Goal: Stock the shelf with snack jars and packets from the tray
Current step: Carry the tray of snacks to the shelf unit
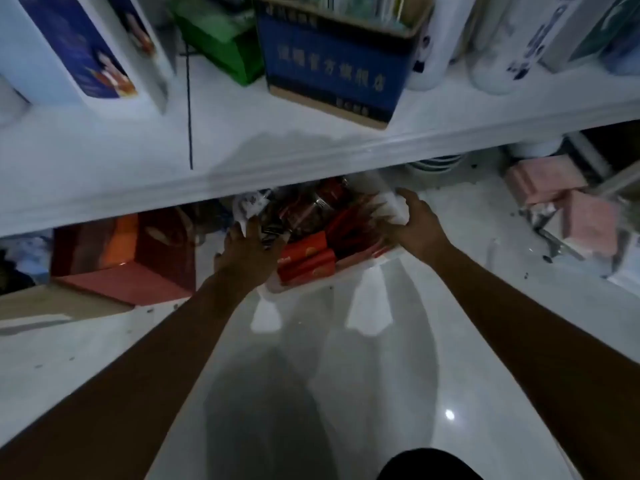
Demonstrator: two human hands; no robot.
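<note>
Tray point(363, 265) of red packets point(306, 261), jars point(304, 214): sat on floor point(346, 358), half under shelf point(242, 133). Right hand point(414, 221) curled round far right rim; left hand point(247, 252) lay on left edge, grip unclear. Judged best: level lift, both sides even, clearing shelf lip

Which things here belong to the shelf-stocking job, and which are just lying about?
Job: tray, red packets, jars, shelf, left hand and right hand at the tray.
Lying about: blue carton, green box, red box, pink packs.
</note>
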